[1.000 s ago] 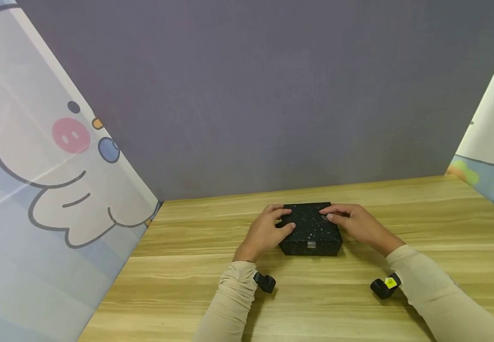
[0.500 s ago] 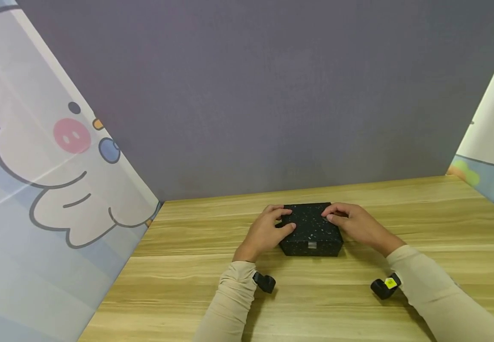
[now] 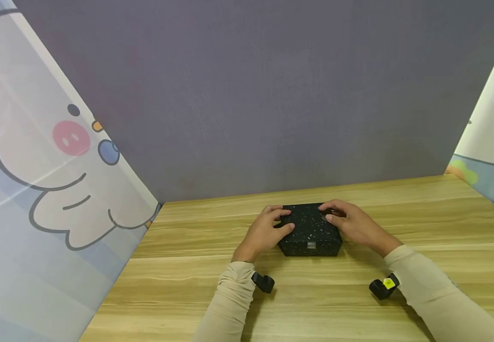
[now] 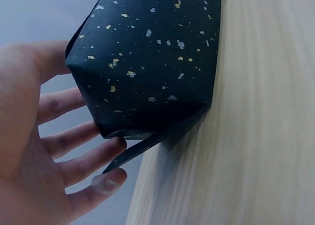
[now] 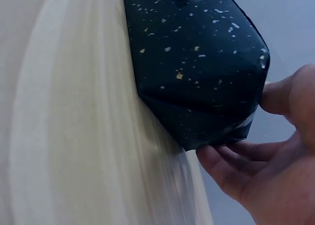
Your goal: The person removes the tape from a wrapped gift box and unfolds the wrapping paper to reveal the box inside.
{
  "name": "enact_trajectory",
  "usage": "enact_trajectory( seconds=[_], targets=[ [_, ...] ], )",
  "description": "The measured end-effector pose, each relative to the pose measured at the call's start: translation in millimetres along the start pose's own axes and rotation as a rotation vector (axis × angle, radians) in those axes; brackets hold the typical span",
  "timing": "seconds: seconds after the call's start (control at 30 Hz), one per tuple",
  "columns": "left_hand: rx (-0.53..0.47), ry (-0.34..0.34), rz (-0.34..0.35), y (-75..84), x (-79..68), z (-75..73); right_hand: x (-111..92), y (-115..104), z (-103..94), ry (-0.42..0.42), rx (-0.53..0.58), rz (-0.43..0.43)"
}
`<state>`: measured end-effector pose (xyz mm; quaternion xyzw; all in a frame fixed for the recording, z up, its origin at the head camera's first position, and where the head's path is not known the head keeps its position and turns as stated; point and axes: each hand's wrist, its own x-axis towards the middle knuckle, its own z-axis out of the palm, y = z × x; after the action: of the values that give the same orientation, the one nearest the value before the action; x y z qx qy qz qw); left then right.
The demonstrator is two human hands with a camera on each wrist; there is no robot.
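Observation:
A flat box wrapped in black speckled paper lies on the wooden table between both hands. Clear tape shows on its front side. My left hand rests at the box's left end, thumb and index finger over the top. In the left wrist view its spread fingers touch that end, where a loose paper flap sticks out. At the opposite end my right hand holds the box's edge. The right wrist view shows its thumb at the upper edge and bent fingers against the folded paper end.
Wood-grain table top surrounds the box on all sides. A grey wall panel rises behind it. Printed cartoon sheets hang at left and right. Each wrist carries a small black camera.
The right index finger has slid slightly up and left over the top edge, opening a wider gap to the thumb. The left hand and box stay nearly where they were.

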<state>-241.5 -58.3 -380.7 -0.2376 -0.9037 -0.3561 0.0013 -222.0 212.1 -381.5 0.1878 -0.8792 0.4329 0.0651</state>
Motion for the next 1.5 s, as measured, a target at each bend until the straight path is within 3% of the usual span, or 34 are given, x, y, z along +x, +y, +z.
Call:
enact_trajectory(
  seconds=[0.53, 1.33, 1.5],
  targets=[
    [0.001, 0.018, 0.006, 1.0, -0.5, -0.5, 0.6, 1.4, -0.2, -0.01, -0.003, 0.058],
    [-0.03, 0.012, 0.006, -4.1, 0.9, 1.4, -0.6, -1.2, -1.1, -0.009, -0.008, 0.029],
    [-0.045, 0.019, 0.011, -4.7, 0.6, 1.8, -0.6, 1.2, -6.6, -0.053, 0.082, 0.032]
  ],
)
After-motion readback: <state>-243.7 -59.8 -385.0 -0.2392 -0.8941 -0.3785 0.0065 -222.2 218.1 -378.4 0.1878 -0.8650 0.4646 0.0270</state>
